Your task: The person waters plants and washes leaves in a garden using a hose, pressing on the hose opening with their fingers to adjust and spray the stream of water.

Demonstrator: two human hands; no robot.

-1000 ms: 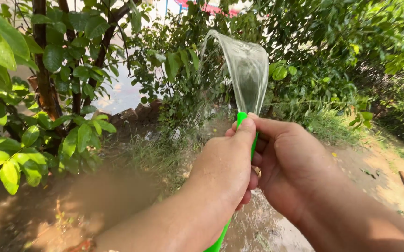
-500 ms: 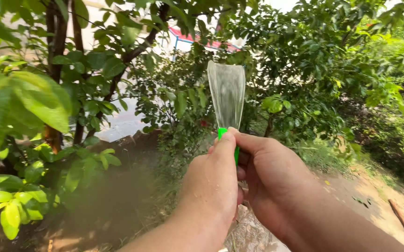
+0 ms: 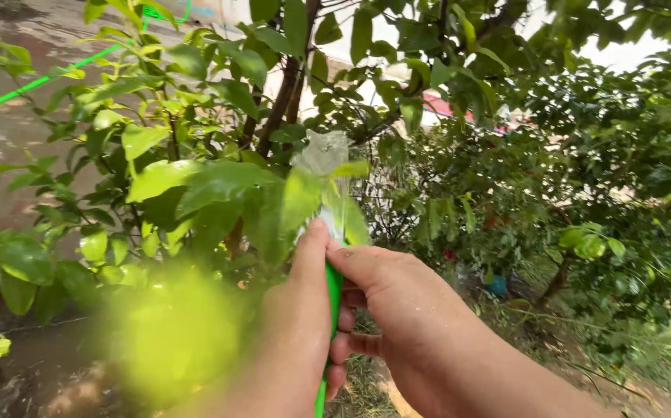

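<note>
Head cam, and I've got both hands pinched around the green hose (image 3: pixel 333 288), left hand (image 3: pixel 293 325) at about 7 o'clock and right hand (image 3: pixel 397 310) at 4, equally close, hose running 6-to-12 with the water fan (image 3: pixel 321 155) splashing into the leafy shrub (image 3: pixel 211 186) dead ahead.

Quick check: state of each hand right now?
Left hand: closed around the green hose, thumb up by its nozzle end.
Right hand: closed on the same hose.
</note>
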